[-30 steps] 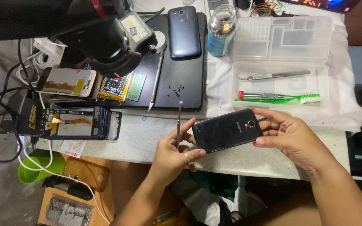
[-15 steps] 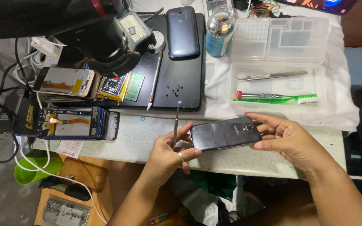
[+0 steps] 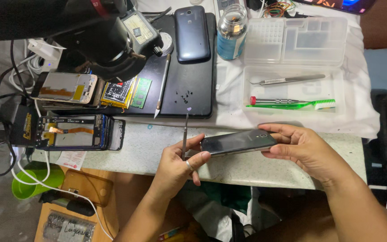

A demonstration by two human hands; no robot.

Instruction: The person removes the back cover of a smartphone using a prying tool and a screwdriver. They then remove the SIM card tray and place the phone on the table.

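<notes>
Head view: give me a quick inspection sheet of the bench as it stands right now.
Surface: pale speckled worktop, white cloth over its far right.
Job's things: dark phone held edge-on between both hands; thin metal pry tool upright in left hand.
Clutter: opened phone frames, blue phone on black mat, clear tray with tweezers and green toothbrush, jar.
Grippers: left hand grips tool and phone's end; right hand grips other end.
Cables: white and black leads at left.
Surroundings: microscope head overhead, green cup below.
</notes>
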